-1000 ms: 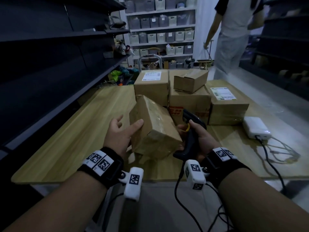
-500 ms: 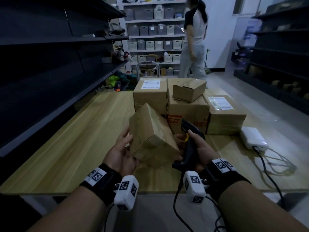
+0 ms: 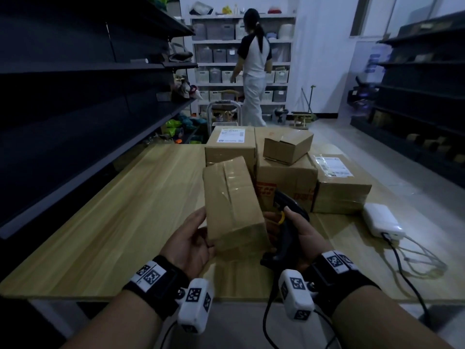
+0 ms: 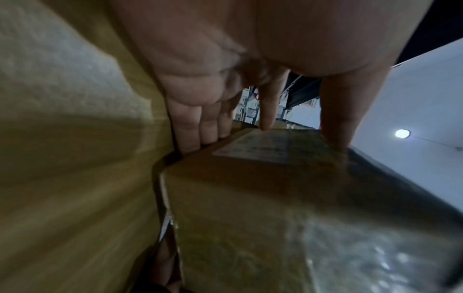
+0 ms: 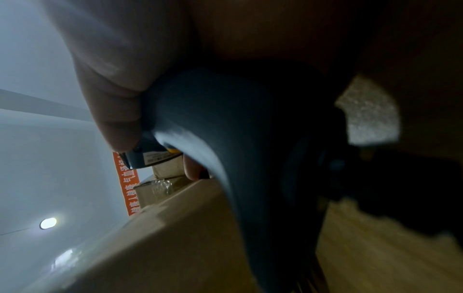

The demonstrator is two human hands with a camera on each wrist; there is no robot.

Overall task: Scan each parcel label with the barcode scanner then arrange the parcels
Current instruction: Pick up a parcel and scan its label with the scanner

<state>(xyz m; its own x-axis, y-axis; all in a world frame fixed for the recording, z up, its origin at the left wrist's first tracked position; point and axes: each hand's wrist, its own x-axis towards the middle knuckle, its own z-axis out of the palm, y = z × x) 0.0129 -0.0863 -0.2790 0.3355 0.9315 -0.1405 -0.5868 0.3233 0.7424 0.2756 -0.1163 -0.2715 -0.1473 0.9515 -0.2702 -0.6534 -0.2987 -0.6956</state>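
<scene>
A taped brown parcel [image 3: 232, 202] stands tilted on end above the wooden table [image 3: 120, 222]. My left hand [image 3: 193, 238] grips its left side, palm up. In the left wrist view the fingers [image 4: 195, 130] and thumb clasp the face of the parcel [image 4: 275, 208] that carries a pale label [image 4: 270, 146]. My right hand [image 3: 299, 230] grips the black barcode scanner [image 3: 286, 222] just right of the parcel, with a finger by its yellow trigger. The scanner's handle [image 5: 238, 138] fills the right wrist view and touches the parcel's edge [image 5: 162, 228].
Behind stand a labelled box [image 3: 230, 147], a large box with red print [image 3: 286, 182] with a small box [image 3: 288, 147] on top, and another labelled box [image 3: 339, 187]. A white device [image 3: 382, 222] with cables lies right. Dark shelves flank both sides. A person [image 3: 254, 71] stands at the far shelves.
My left hand slid from the parcel's top to its left side and turned it more upright. The right hand kept the scanner beside it. The person walked away to the far shelves.
</scene>
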